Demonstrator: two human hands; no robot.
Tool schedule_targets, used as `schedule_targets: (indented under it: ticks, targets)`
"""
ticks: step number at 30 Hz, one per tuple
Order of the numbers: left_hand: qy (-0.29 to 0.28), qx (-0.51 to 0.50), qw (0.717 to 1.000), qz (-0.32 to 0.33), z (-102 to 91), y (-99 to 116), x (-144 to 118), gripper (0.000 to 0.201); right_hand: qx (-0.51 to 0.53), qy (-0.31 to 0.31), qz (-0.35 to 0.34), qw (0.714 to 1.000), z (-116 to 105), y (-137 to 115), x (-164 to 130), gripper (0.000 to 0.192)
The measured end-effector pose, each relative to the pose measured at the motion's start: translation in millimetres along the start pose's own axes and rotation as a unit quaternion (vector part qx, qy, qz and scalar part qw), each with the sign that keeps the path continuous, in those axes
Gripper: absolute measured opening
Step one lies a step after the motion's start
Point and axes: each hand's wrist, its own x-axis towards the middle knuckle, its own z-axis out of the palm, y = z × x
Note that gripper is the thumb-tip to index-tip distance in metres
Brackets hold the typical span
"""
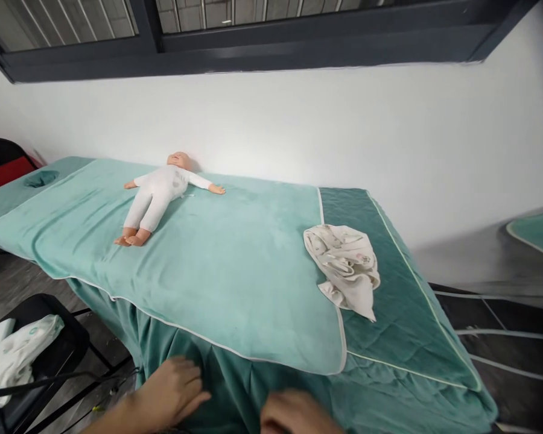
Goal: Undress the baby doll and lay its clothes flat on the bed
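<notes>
A baby doll (156, 196) in a white bodysuit lies on its back on a light green towel (235, 271) spread over a massage bed. A crumpled cream cloth (346, 265) lies at the towel's right edge. My left hand (172, 392) rests flat, fingers apart, against the dark green bed cover (402, 337) at the near side, below the towel's hem. My right hand (294, 413) is at the bottom edge, blurred, also against the cover. Whether it grips the fabric does not show.
A black folding chair (49, 355) at the lower left carries patterned white cloths (13, 352). A white wall and dark window frame (253, 48) run behind the bed. A second green-covered bed corner (538, 232) shows at right. A black and red chair (2, 166) stands far left.
</notes>
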Motion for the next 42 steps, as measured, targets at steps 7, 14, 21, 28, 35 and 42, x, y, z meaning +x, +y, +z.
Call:
schedule_targets:
  ticks: [7, 14, 21, 28, 35, 42]
  targets:
    - [0.199, -0.224, 0.951, -0.074, -4.2, -26.4, 194.1, 0.02, -0.266, 0.522, 0.014, 0.81, -159.2, 31.4, 27.5, 0.051]
    - [0.226, -0.308, 0.914, -0.136, 19.0, -56.9, 324.8, 0.037, -0.169, 0.555, 0.176, 0.795, -210.2, 87.2, 69.9, 0.083]
    - [0.355, -0.534, 0.744, -0.188, 9.8, -61.0, 326.9, 0.053, 0.051, 0.547, 0.002, 0.836, -214.2, 45.6, 92.0, 0.05]
    - [0.427, -0.705, 0.517, -0.232, -11.6, -84.0, 298.1, 0.032, 0.142, 0.468, 0.0, 0.872, -237.8, 26.0, 153.3, 0.03]
    - [0.429, -0.642, 0.581, -0.256, -12.9, -113.8, 279.2, 0.024, 0.109, 0.579, 0.021, 0.808, -240.8, 57.1, 197.3, 0.03]
    - [0.417, -0.676, 0.552, -0.256, -13.2, -108.0, 282.8, 0.025, -0.055, 0.484, -0.152, 0.86, -220.2, 20.7, 187.4, 0.032]
